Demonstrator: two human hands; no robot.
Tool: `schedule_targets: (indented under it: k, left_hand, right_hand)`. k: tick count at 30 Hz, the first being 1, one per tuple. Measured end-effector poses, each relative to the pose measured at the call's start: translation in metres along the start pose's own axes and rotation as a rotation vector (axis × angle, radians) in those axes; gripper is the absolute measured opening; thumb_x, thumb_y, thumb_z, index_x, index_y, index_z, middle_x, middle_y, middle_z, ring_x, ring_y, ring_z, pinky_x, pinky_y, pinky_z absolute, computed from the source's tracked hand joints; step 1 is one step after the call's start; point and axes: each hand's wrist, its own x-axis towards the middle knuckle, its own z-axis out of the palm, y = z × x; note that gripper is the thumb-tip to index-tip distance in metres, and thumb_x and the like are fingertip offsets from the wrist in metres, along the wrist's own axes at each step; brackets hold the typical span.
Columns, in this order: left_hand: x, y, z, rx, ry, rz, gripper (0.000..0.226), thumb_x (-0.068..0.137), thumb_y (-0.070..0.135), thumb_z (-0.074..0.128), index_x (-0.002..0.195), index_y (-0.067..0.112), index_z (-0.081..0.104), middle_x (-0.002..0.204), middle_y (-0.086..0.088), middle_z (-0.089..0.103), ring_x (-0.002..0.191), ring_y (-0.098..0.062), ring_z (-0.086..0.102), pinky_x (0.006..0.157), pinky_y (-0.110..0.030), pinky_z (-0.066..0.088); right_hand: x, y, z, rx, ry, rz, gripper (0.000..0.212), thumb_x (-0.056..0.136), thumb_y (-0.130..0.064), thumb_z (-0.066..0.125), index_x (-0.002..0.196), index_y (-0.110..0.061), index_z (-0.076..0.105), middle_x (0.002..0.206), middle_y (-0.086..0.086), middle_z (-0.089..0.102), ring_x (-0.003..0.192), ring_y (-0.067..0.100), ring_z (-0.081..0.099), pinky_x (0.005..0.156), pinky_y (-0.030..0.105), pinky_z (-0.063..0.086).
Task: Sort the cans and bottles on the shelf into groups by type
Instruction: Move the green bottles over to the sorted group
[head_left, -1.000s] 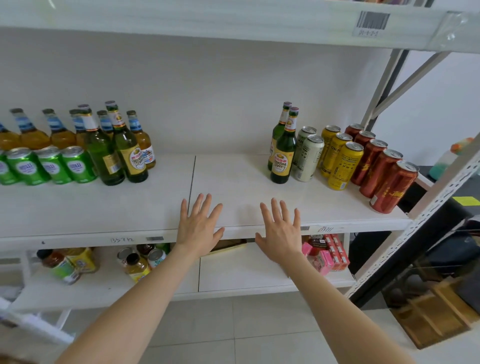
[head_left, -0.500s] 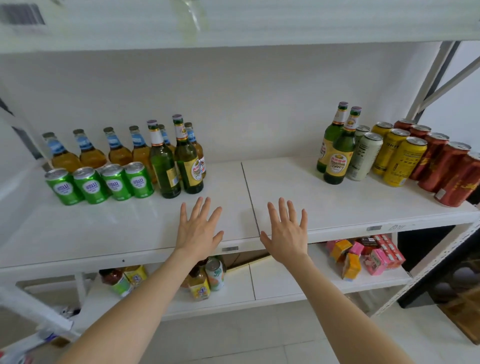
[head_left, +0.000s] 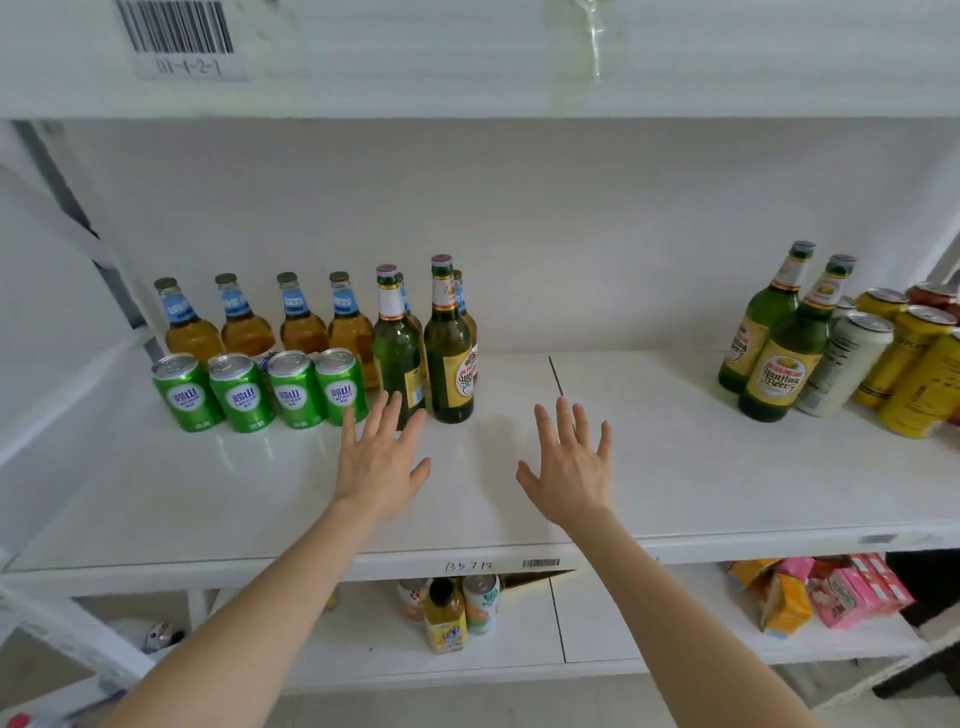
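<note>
The white shelf (head_left: 675, 467) fills our view now that we have turned left and reached in. Our left hand (head_left: 382, 462) and right hand (head_left: 569, 467), grips released and empty, hover just before the two green bottles (head_left: 448, 353). The matching pair (head_left: 779, 364) stands well to the right of those, which we judge still unsorted.

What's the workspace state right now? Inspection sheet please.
Surface: white shelf, bare in the middle.
Job's things: on the left, four green cans in front of amber bottles, with two left green bottles beside them. On the right, two right green bottles, a pale can, yellow cans and red cans.
Clutter: nothing seen.
Hands: left hand and right hand are open, fingers spread, holding nothing.
Cables: nothing seen.
Surroundings: lower shelf holds drinks and cartons; barcode label above.
</note>
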Motion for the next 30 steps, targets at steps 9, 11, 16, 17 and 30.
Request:
schedule_targets:
  k: [9,11,16,17,30]
  left_hand:
    - [0.047,-0.063,0.0,-0.024,0.105,-0.11,0.074,0.091,0.054,0.051,0.15,0.013,0.032,0.156,-0.014,0.033,0.146,-0.031,0.026,0.114,-0.059,0.024]
    - [0.059,-0.07,-0.001,-0.042,0.125,-0.116,0.075,0.093,0.056,0.047,0.15,0.012,0.029,0.156,-0.014,0.033,0.146,-0.03,0.026,0.114,-0.057,0.023]
    - [0.097,-0.08,0.0,-0.251,0.226,-0.106,0.072,0.092,0.058,0.047,0.147,0.014,0.033,0.148,-0.011,0.045,0.135,-0.03,0.042,0.108,-0.052,0.039]
    - [0.105,-0.081,0.0,-0.311,0.232,-0.101,0.071,0.092,0.059,0.047,0.146,0.015,0.034,0.145,-0.009,0.047,0.132,-0.029,0.045,0.105,-0.05,0.042]
    - [0.149,-0.077,0.002,-1.21,-0.023,-0.101,0.046,0.091,0.043,0.061,0.132,0.027,0.046,0.126,0.005,0.059,0.117,-0.01,0.054,0.098,-0.033,0.047]
  right_hand:
    - [0.067,-0.048,0.004,0.061,0.037,-0.045,0.08,0.094,-0.059,0.037,0.155,-0.02,0.002,0.164,0.009,0.004,0.151,0.029,0.003,0.119,0.055,0.005]
    - [0.08,-0.057,0.008,0.094,0.051,-0.039,0.08,0.094,-0.06,0.037,0.155,-0.02,0.004,0.164,0.008,0.009,0.15,0.028,0.007,0.119,0.054,0.007]
    - [0.11,-0.074,0.02,0.288,0.089,0.017,0.082,0.088,-0.057,0.051,0.152,-0.02,0.016,0.154,0.002,0.033,0.142,0.025,0.029,0.116,0.05,0.02]
    - [0.117,-0.077,0.022,0.334,0.088,0.034,0.081,0.087,-0.057,0.053,0.151,-0.021,0.019,0.15,0.001,0.038,0.138,0.024,0.034,0.115,0.05,0.024]
    - [0.165,-0.092,0.045,1.197,-0.008,0.131,0.071,0.072,-0.034,0.084,0.131,-0.023,0.046,0.118,-0.008,0.062,0.105,0.012,0.058,0.09,0.03,0.053]
